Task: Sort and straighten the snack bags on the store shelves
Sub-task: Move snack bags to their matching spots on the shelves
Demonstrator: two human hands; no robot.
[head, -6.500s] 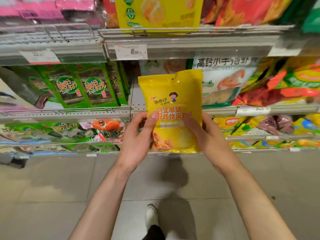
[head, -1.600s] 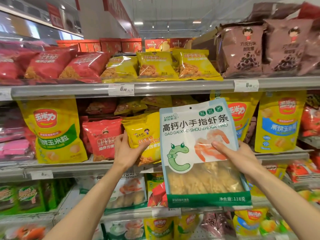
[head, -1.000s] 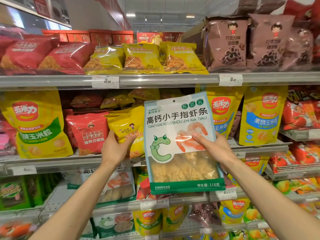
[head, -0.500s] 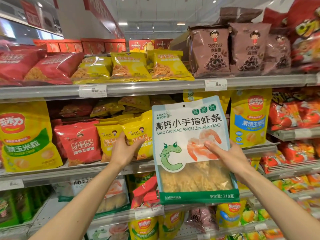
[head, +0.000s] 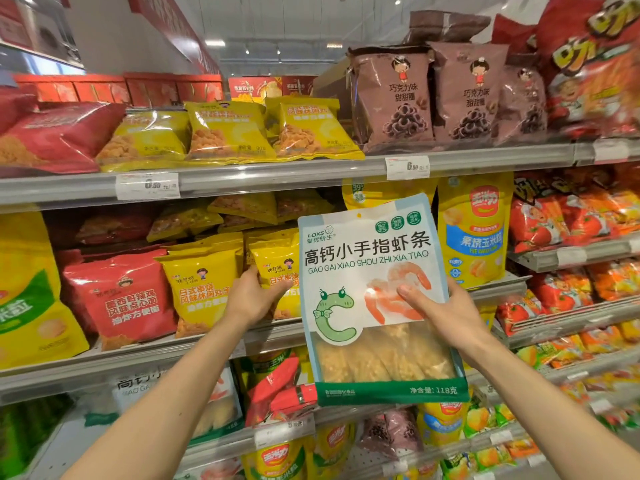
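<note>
1. The shrimp bag (head: 375, 296) reads "LOXS", "GAO GAI XIAO SHOU ZHI XIA TIAO" and "118" — white with a green base, a cartoon green worm, pink shrimp and a clear window onto pale sticks.
2. The right hand (head: 446, 315) holds it upright before the middle shelf (head: 138, 358), thumb pinching its front.
3. The left hand (head: 251, 296) grips one yellow bag (head: 277, 271) standing on that shelf, fingers curled round its edge.
4. Price tags (head: 148, 186) read "6.50" and "6.90"; three brown bags (head: 394, 95) stand above.

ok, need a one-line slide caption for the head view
Right hand holds a white-and-green shrimp-stick bag before the shelves while left hand grips a yellow snack bag on the middle shelf.
</note>
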